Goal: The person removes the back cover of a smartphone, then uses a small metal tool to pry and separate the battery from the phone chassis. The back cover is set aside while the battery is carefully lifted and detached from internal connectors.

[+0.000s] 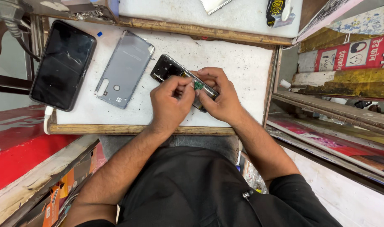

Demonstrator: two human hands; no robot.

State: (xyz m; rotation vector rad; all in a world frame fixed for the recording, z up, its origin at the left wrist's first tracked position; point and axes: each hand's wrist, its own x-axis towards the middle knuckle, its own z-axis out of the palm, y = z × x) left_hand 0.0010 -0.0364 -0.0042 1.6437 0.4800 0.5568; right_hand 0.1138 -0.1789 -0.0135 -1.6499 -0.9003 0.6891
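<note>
An opened phone (169,68) with its back removed lies tilted on the white worktop (238,63); a green circuit part shows between my fingers. My left hand (170,103) rests over the phone's middle, its fingertips pinched together on the inside of the phone. My right hand (219,96) grips the phone's lower right end, its fingers wrapped over the edge. Whether the left fingers hold a small tool or part is hidden.
The phone's grey back cover (124,69) lies face down left of the hands. A black phone (62,64) with a white cable plugged in lies at the worktop's left edge. Wooden shelves with printed boxes (347,63) stand at the right. A red surface (15,147) lies lower left.
</note>
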